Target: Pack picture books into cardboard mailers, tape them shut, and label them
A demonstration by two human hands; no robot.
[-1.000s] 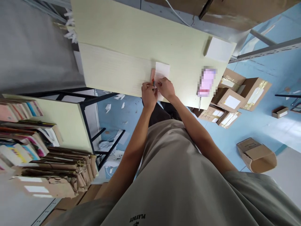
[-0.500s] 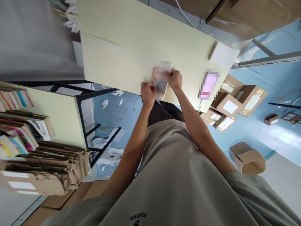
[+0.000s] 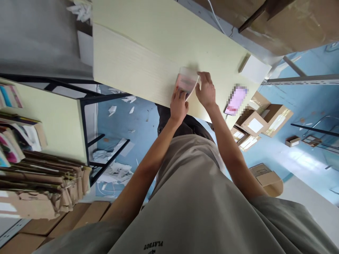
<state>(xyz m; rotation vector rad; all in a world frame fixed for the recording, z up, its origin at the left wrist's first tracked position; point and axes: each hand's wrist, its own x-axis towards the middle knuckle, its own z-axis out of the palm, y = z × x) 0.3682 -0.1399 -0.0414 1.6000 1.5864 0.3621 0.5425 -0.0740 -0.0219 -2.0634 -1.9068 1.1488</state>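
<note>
Head view: I see the left hand (image 3: 179, 106) pinching the near end of a small clear packet (image 3: 186, 82), tilting it up off the pale table (image 3: 137, 53); the right hand (image 3: 206, 91), fingers spread, steadies its right edge.

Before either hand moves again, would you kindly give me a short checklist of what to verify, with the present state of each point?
1. Left hand has the small pink packet: ok, its fingers are on the packet's near end.
2. Right hand on the packet: cannot tell, its fingers are spread at the packet's right edge, contact unclear.
3. Packet supported: ok, it is over the pale table, near the front edge.
4. Packet flat: not ok, it looks bent or tilted.
5. Room on the table beside the packet: ok, the white pad sits at the far right corner, apart from it.
</note>
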